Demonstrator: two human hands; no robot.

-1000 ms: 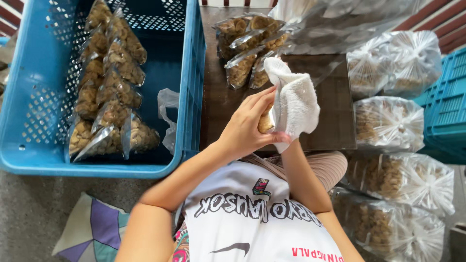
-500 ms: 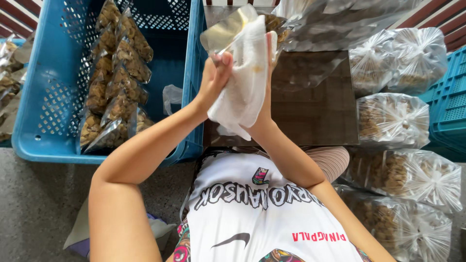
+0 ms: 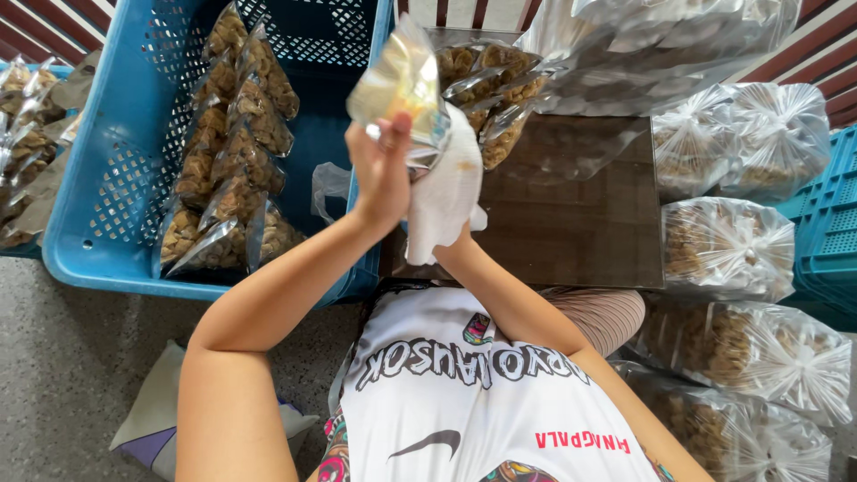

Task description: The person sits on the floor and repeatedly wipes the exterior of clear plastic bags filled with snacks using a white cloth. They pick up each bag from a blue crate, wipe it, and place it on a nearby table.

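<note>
My left hand holds up a small clear packet of brown snacks, gripping its lower edge over the right wall of the blue crate. My right hand is wrapped in a white cloth pressed against the back and lower side of the packet; the cloth hides its fingers. Both arms are raised in front of my chest.
A blue crate at the left holds a row of filled snack packets. A dark brown table bears more packets at its far edge. Large clear bags of snacks lie at the right, beside another blue crate.
Both hands have risen and shifted left with the packet and cloth. The packet, earlier hidden low in the cloth, now stands out above my left hand.
</note>
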